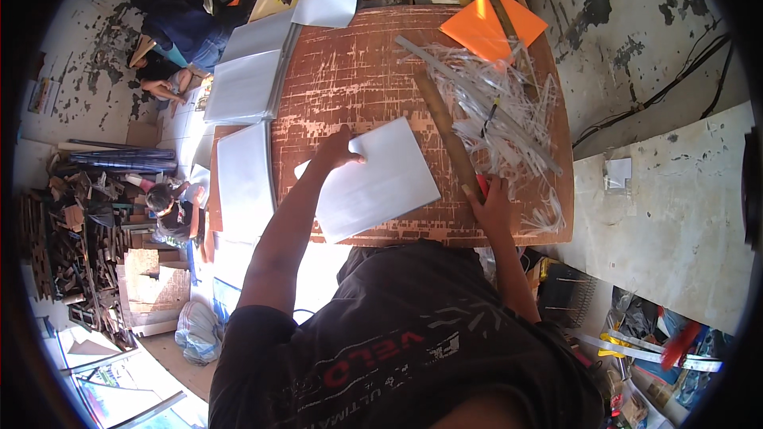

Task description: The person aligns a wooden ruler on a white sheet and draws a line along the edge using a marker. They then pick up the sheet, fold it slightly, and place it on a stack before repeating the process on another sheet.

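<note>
A stack of whitish plastic sheets (pixel 385 187) lies slanted on the worn brown tabletop in front of me. My left hand (pixel 340 151) grips its far left edge, thumb on top, the other fingers mostly hidden. Near the table's front right, my right hand (pixel 491 205) is closed around a small red object (pixel 482 184), whose kind I cannot make out. Just beyond that hand lies a long brown wooden stick (pixel 445 131). Beside the stick is a heap of thin clear plastic strips (pixel 497 127), with a long straight translucent bar (pixel 469 87) across it.
More stacks of plastic sheets (pixel 245 171) line the table's left side. Orange sheets (pixel 493 25) lie at the far right, under another stick. People (pixel 179 20) sit at the far left, and a child (pixel 176 210) is beside the table. Scrap wood (pixel 87 230) is piled at left.
</note>
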`<state>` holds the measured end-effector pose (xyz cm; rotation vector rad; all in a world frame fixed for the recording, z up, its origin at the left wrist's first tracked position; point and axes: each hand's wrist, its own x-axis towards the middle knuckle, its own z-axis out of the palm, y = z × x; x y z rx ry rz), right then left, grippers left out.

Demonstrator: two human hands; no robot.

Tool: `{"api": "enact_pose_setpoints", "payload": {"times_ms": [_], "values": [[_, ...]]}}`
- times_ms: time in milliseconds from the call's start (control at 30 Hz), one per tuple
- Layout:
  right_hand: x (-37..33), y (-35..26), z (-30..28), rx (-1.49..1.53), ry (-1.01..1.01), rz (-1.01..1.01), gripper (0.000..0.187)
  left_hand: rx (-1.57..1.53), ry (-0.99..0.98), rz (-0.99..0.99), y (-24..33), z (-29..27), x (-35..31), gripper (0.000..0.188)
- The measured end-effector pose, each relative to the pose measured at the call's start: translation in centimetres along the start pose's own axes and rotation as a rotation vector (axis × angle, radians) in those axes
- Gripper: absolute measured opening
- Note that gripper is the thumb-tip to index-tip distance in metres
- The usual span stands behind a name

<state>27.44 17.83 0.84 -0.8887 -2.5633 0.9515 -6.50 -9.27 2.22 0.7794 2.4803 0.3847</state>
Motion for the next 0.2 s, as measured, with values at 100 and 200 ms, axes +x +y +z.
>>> {"api": "enact_pose_setpoints", "payload": {"times_ms": [100,200], "values": [[0.6,0.9,0.6,-0.015,0.116,-0.044,0.057,-0.1,-0.13,0.032,-0.4,-0.5,-0.7,0.095],[1.3,1.7,1.0,-0.021,0.1,0.065,0.059,-0.101,-0.225,0.052,-0.6,-0.4,-1.6,0.09]]}}
